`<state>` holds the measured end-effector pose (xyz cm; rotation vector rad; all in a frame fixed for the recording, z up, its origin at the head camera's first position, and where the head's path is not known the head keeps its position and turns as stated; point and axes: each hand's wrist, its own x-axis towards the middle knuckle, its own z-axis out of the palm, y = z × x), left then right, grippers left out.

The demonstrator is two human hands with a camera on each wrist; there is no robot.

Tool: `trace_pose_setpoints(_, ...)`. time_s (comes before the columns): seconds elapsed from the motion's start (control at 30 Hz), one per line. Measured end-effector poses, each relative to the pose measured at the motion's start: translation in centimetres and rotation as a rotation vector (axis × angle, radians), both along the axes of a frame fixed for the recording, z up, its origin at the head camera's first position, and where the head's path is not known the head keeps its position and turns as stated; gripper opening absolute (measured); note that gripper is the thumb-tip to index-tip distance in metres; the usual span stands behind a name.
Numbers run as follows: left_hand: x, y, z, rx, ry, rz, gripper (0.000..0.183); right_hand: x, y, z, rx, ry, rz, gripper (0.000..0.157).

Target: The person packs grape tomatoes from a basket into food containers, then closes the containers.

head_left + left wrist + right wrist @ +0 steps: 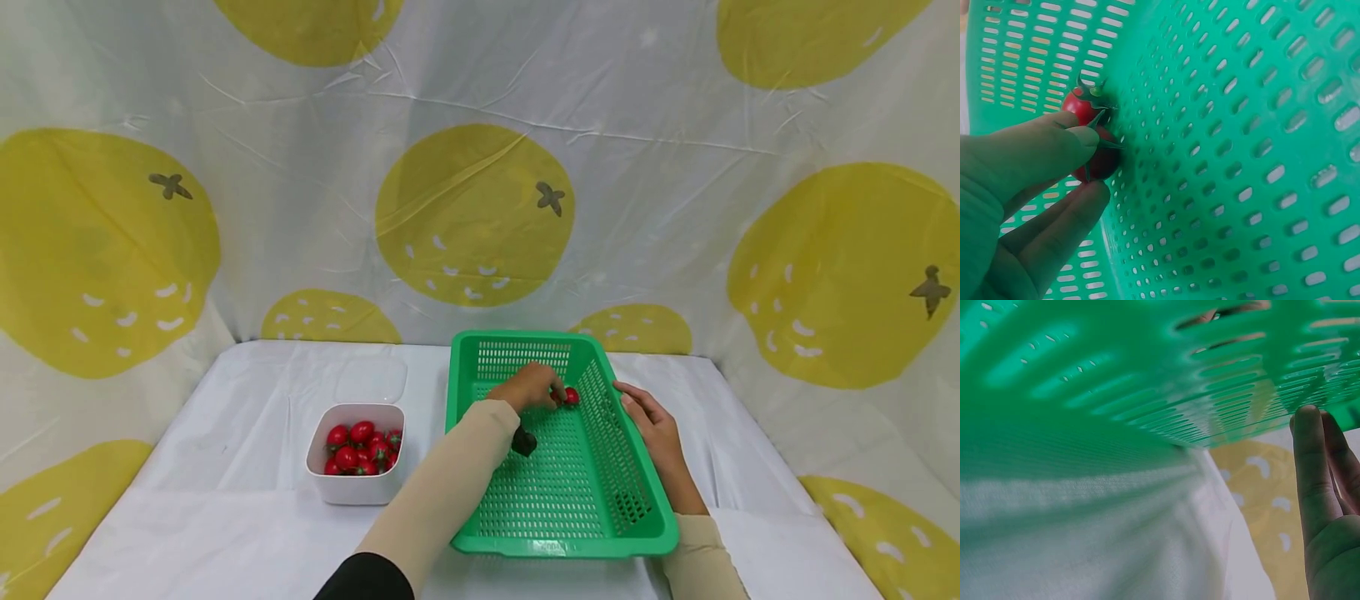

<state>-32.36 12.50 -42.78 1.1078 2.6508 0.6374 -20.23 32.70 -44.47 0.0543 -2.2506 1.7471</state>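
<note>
My left hand (531, 387) reaches into the green plastic basket (562, 548), near its right wall. In the left wrist view its thumb and a finger pinch a cherry tomato (1105, 165) with a green calyx. A second cherry tomato (1077, 107) lies just beyond, close against the first and by the perforated side. On the outside of the basket my right hand (660, 437) rests at the right rim. The right wrist view shows its fingers (1313, 456) fairly straight along the outer wall; its thumb is hidden there.
Left of the basket stands a white square container (356, 492) holding several cherry tomatoes (362, 432). A clear lid (371, 380) lies behind it on the white cloth (255, 425). A fabric backdrop with yellow fruit prints (476, 217) encloses the table. A dark device (523, 442) sits under my left wrist.
</note>
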Motion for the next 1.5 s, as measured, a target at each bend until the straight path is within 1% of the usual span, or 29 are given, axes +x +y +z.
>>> trace_pose_setpoints(0.17, 0.1, 0.1, -0.1, 0.001, 0.005, 0.008, 0.023, -0.3, 0.3, -0.5, 0.014, 0.015, 0.003, 0.041)
trace_pose_setpoints(0.37, 0.0, 0.2, -0.1, -0.014, -0.018, 0.022, 0.021, -0.6, 0.6, -1.1, 0.002, 0.017, 0.012, 0.041)
trace_pose_setpoints(0.4, -0.1, 0.2, -0.1, -0.018, -0.019, 0.02, 0.021, -0.6, 0.7, -1.1, 0.001, 0.017, 0.013, 0.041)
trace_pose_setpoints(0.43, -0.6, 0.4, -0.8, -0.014, -0.005, 0.01, 0.021, -0.6, 0.6, -1.1, 0.004, 0.021, 0.013, 0.041)
trace_pose_setpoints(0.57, -0.7, 0.5, -0.8, -0.034, -0.001, 0.005, 0.02, -0.6, 0.5, -0.9, 0.003, 0.016, 0.011, 0.041)
trace_pose_setpoints(0.63, -0.6, 0.5, -0.8, -0.034, 0.004, 0.006, 0.02, -0.5, 0.4, -0.8, 0.005, 0.013, 0.01, 0.042)
trace_pose_setpoints(0.67, 0.0, 0.3, -0.1, -0.045, -0.008, 0.013, 0.02, -0.6, 0.5, -0.9, 0.005, 0.01, 0.007, 0.042)
trace_pose_setpoints(0.87, 0.1, 0.4, -0.3, -0.044, -0.002, 0.012, 0.022, -1.0, 0.9, -1.7, 0.03, 0.017, -0.006, 0.042)
trace_pose_setpoints(1.07, 0.2, 0.4, -0.2, -0.051, -0.014, 0.015, 0.021, -0.5, 0.4, -0.8, 0.009, 0.025, 0.009, 0.041)
trace_pose_setpoints(1.17, 0.3, 0.3, 0.0, -0.05, -0.019, 0.004, 0.019, -0.3, 0.1, -0.4, 0.005, 0.031, 0.011, 0.042)
trace_pose_setpoints(1.27, 0.5, 0.4, 0.4, -0.043, -0.013, -0.026, 0.019, -0.1, -0.1, -0.1, -0.001, 0.035, 0.01, 0.042)
trace_pose_setpoints(1.5, 1.5, 0.6, 2.4, -0.027, 0.019, -0.135, 0.019, 0.0, -0.2, 0.1, -0.012, 0.03, 0.001, 0.041)
